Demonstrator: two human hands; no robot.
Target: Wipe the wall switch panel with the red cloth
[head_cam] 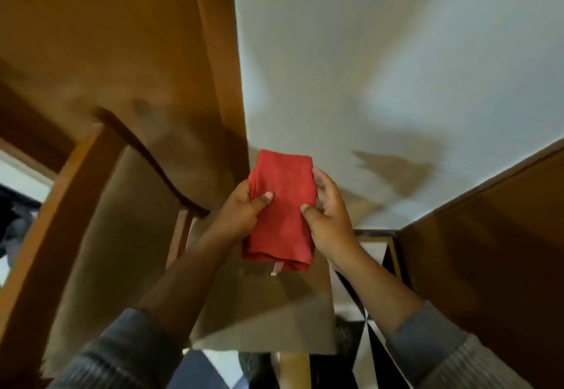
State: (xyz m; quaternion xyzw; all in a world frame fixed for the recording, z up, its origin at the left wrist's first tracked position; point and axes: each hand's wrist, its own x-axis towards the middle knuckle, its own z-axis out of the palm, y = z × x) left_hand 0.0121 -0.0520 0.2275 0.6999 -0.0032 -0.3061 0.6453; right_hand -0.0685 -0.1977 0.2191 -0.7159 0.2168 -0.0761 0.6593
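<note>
- The red cloth (pixel 282 210) sits at the centre of the frame, folded into a neat upright rectangle and held up in front of the white wall (pixel 381 68), not touching it as far as the view shows.
- The left hand (pixel 244 210) grasps the cloth's left edge, thumb pressed across the front face and fingers hidden behind.
- The right hand (pixel 329 214) grasps the right edge, thumb on the front lower down and fingertips curled round the upper side.
- Holding both edges this way probably keeps the folds together and presents a flat pad for wiping.
- A pale tag or strip (pixel 276 267) hangs from the cloth's bottom edge.
- No switch panel appears anywhere in the frame; I cannot tell where it lies, so the wiping seems not yet begun.
- An orange-brown curtain (pixel 122 37) fills the upper left, with a wooden chair back (pixel 55 220) below it at left.
- A brown wooden panel (pixel 488 236) stands at right, and black-and-white patterned floor (pixel 363 291) shows at lower centre.
- Grey ribbed sleeves (pixel 442 355) cover both forearms near the bottom edge.
</note>
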